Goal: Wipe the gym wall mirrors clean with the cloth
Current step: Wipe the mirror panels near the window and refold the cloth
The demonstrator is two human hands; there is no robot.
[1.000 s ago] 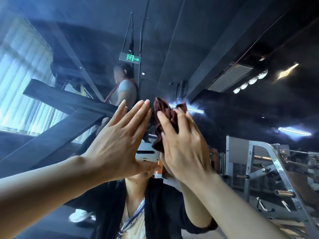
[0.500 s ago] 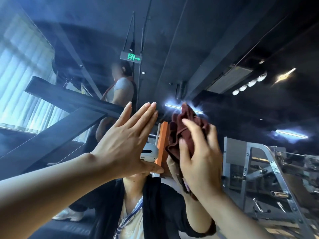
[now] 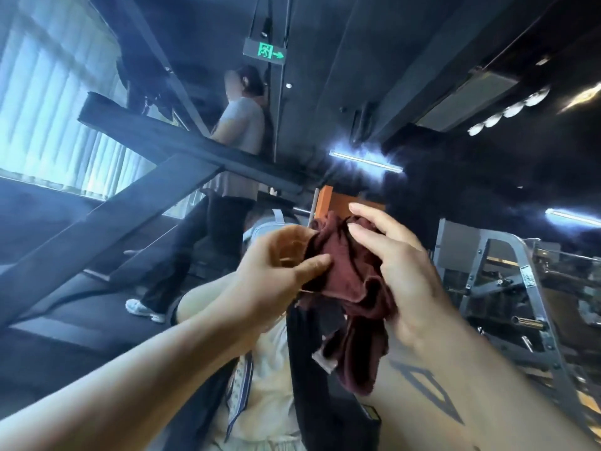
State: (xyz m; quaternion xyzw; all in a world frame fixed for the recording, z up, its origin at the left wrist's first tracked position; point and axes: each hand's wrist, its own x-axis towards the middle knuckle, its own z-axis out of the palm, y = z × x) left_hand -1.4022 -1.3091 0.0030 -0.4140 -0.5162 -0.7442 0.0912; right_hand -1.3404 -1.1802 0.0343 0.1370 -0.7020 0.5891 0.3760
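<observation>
In front of the wall mirror [image 3: 422,92], my left hand [image 3: 276,271] pinches the maroon cloth [image 3: 351,288] at its left edge while my right hand [image 3: 400,265] curls round its right side, seemingly off the glass.

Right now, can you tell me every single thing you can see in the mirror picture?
cloth: one, dark red, bunched between both hands in front of the mirror
exit sign: one, green, hanging up high
ceiling strip lights: two, white, right side
other person: one, grey top, dark trousers, on a treadmill behind
orange panel: one, just above the cloth
metal gym frame: one, silver, far right
blinds: pale blue-white, left side
left hand: one, pinches the cloth's left edge
right hand: one, fingers curled round the cloth
</observation>
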